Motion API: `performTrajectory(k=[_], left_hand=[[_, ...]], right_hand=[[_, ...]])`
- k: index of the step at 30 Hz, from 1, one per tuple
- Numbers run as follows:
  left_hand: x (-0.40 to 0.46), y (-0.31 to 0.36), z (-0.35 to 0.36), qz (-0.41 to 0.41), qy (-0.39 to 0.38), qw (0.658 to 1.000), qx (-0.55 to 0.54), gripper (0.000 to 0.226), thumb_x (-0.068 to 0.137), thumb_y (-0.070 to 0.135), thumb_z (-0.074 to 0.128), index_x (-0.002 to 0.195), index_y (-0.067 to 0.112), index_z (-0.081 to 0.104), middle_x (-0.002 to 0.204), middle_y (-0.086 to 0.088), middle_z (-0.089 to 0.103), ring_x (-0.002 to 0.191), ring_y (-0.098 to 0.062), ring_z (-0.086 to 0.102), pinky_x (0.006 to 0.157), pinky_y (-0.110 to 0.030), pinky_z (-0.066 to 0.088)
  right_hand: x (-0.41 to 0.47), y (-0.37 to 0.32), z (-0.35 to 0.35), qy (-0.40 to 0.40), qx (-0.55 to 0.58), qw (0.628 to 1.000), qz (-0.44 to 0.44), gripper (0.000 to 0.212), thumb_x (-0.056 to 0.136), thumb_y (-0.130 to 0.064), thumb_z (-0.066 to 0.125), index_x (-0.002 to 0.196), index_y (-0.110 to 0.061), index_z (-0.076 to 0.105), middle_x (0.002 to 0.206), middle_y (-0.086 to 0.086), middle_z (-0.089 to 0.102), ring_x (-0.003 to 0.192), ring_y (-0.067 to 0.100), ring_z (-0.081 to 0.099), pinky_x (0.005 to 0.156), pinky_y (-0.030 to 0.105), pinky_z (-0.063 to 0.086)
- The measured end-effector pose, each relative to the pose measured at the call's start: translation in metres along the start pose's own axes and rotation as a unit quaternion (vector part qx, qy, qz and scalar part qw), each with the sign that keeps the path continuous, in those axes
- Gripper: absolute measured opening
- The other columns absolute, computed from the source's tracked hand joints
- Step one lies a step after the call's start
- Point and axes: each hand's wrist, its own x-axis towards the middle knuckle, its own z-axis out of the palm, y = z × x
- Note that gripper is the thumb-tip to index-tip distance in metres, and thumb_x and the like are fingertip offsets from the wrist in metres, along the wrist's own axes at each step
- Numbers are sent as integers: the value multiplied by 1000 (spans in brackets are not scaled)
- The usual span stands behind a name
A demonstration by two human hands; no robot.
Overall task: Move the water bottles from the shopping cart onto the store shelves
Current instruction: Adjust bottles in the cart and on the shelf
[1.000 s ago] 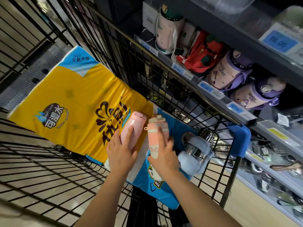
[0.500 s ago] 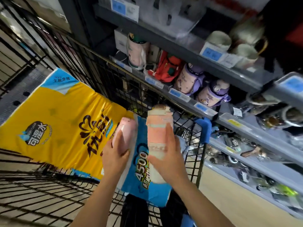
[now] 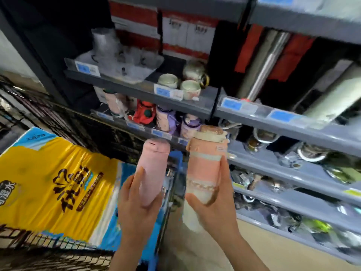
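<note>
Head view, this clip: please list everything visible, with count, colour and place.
Plain bottle: one, pink, upright in the left hand.
Banded bottle: one, salmon and cream, in the right hand.
Paper pack: one, yellow and blue, in the cart.
Cart: one, black wire, lower left.
Shelves: several, grey, blue price tags, right.
Mugs: at least three, pale, upper shelf.
Boxes: several, red and white, top.
Left hand: grips plain bottle.
Right hand: grips banded bottle.

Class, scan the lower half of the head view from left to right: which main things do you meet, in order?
Yellow tissue pack → left hand → plain pink bottle → peach banded bottle → right hand → grey store shelves.
</note>
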Motion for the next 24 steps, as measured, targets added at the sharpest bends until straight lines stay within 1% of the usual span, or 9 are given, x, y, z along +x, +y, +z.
performTrajectory(k=[2,4,6,11,15,18,20,23,24], left_hand=[[-16,42,26,21,-1,1000,-10,77,76,37,79,139,36,35,130,-16,53,116,-25,44,92,-25,35],[-34,87,57,51,-12,998,-35,91,70,22,88,138,43,31,129,-13,51,115,-23,45,86,-36,41],[-50,128,89,83,-33,995,-47,88,68,27,83,137,45,31,127,-13,51,114,-24,46,84,-38,43],[-80,215,166,153,-104,980,-69,72,76,47,64,139,37,33,128,-20,52,116,-27,48,95,-26,38],[-94,269,209,200,-111,971,-72,72,76,44,66,139,36,34,128,-22,53,117,-27,47,98,-26,37],[-95,300,233,237,-106,964,-63,94,67,22,89,140,38,32,130,-16,51,118,-25,47,94,-35,42],[-91,320,247,275,-107,953,-68,103,61,13,91,141,35,31,133,-9,47,117,-24,46,93,-37,39],[-77,349,273,348,-99,929,-81,97,66,16,89,141,32,31,134,-7,44,117,-28,48,92,-38,43],[-72,359,284,364,-95,923,-84,93,67,18,86,141,31,31,134,-7,45,116,-30,50,91,-39,46]], right_hand=[[-6,9,-52,21,-8,1000,-1,107,71,-28,79,141,-63,6,147,-29,26,131,2,42,100,33,46],[-9,19,-106,61,-28,998,5,107,70,-36,78,147,-54,6,148,-15,33,130,10,45,97,45,48],[-13,30,-159,94,-41,995,14,108,69,-38,77,149,-49,6,145,-10,38,127,11,48,94,44,49],[-32,58,-270,159,-35,986,37,111,63,-36,80,150,-45,10,144,-8,41,126,14,48,95,49,48],[-38,69,-327,221,-40,974,32,113,61,-34,81,148,-49,9,145,-12,37,131,9,43,97,41,47],[-38,75,-361,264,-44,963,15,112,62,-33,81,148,-48,10,148,-11,34,135,10,38,101,42,45],[-35,77,-381,295,-36,955,13,111,62,-32,81,147,-48,11,148,-9,34,134,12,40,100,47,45],[-27,78,-412,343,-3,939,25,107,59,-37,81,144,-50,18,145,-6,39,130,18,45,98,52,46],[-24,77,-422,360,7,933,29,107,56,-40,80,142,-56,18,144,-11,40,129,17,47,97,49,46]])
